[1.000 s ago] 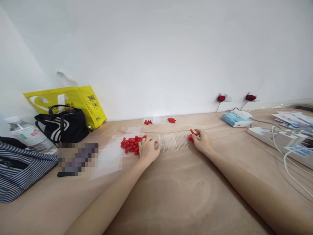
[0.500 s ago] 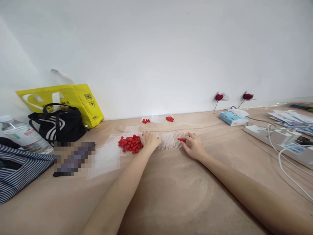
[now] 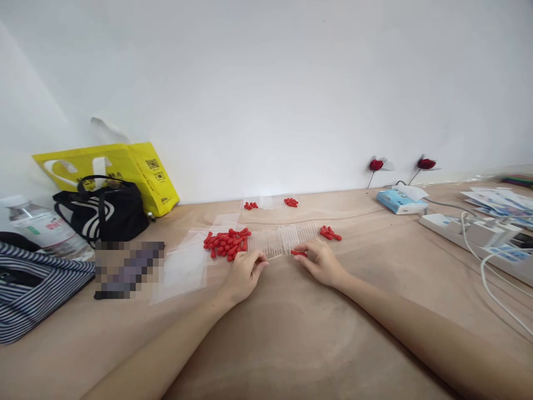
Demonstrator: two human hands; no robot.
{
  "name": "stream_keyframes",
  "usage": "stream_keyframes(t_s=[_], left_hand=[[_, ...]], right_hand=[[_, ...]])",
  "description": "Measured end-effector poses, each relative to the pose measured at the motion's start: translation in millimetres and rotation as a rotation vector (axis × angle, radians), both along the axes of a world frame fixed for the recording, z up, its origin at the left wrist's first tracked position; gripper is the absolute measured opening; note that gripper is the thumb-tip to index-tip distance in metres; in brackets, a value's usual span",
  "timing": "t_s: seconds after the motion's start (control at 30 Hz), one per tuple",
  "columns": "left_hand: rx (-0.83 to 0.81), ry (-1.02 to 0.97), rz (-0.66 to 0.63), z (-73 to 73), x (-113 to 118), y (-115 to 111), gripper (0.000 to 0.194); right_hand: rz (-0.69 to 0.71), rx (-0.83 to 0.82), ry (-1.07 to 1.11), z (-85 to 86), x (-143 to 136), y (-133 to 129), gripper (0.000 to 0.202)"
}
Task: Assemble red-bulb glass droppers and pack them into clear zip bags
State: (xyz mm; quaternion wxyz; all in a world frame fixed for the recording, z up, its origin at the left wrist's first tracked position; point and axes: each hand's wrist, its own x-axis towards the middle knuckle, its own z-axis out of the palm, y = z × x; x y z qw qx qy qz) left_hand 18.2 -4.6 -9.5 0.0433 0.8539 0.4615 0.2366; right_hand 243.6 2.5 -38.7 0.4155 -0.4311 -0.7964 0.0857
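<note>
Between the fingertips of my left hand (image 3: 249, 270) is a thin pale stick (image 3: 275, 257) that points to the right. My right hand (image 3: 320, 261) pinches a small red piece (image 3: 298, 253) just beyond the stick's far end, with a small gap between them. Behind both hands lies a row of thin clear-and-pale sticks (image 3: 287, 238). A pile of red bulb-shaped pieces (image 3: 225, 243) sits to the left of the row, and a few more red pieces (image 3: 330, 233) lie at its right end.
Clear plastic sheets (image 3: 183, 269) lie left of the pile. Small red groups (image 3: 291, 203) rest near the wall. A yellow bag (image 3: 156, 178), black bag (image 3: 120, 214) and bottle (image 3: 45, 225) stand left; a tissue pack (image 3: 400, 201) and power strip (image 3: 478, 239) are right.
My left hand has left the pile side of the row and come nearer, now with a stick. My right hand has moved left and nearer with a red piece, uncovering the red pieces at right.
</note>
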Motion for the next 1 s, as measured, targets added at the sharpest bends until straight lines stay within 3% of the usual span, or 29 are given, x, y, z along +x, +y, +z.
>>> stream_keyframes(t_s=[0.23,0.77,1.0], left_hand=[[0.001,-0.160,-0.122,-7.4,-1,-3,0.017],[0.052,-0.142,-0.114,-9.1,0,-5,0.020],[0.123,-0.139,-0.100,-10.0,4,5,0.018]], right_hand=[[0.089,-0.047,-0.065,0.7,-14,-8,0.017],[0.196,-0.089,-0.017,3.8,-13,-10,0.015],[0.137,-0.071,-0.030,2.2,-15,-6,0.012]])
